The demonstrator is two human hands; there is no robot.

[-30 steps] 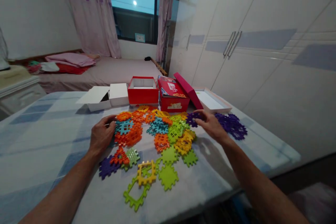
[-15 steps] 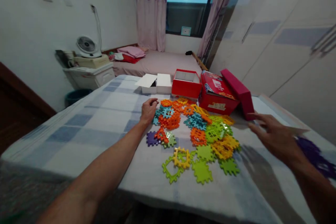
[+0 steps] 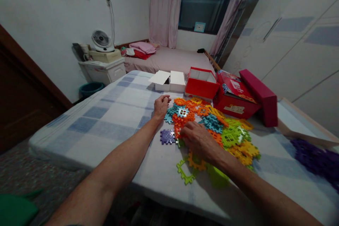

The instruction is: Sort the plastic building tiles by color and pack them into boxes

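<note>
My left hand (image 3: 161,106) rests on the bed at the left side of a pile of plastic interlocking tiles. Its fingers are loosely bent and slightly apart, with nothing seen in them; teal tiles (image 3: 169,116) lie beside it. My right hand (image 3: 198,138) reaches over the pile, fingertips down and closed at a red-orange interlocking tile (image 3: 178,131), which they partly hide. A purple tile (image 3: 167,137) lies just left of those fingers. Beneath them shows the edge of a green tile (image 3: 180,143). A lime frame tile (image 3: 186,172) and a yellow tile (image 3: 196,162) lie nearer, below my right wrist.
Behind the pile stand white boxes (image 3: 177,82), an open red box (image 3: 201,89) and a larger red box (image 3: 235,104) with a magenta lid (image 3: 261,95) leaning on it. Dark purple tiles (image 3: 316,160) and a shallow tray (image 3: 304,120) are at the right.
My right hand has moved left from the right side, over the pile to the red-orange tile. My left hand stays beside the teal tiles. The camera view has swung left.
</note>
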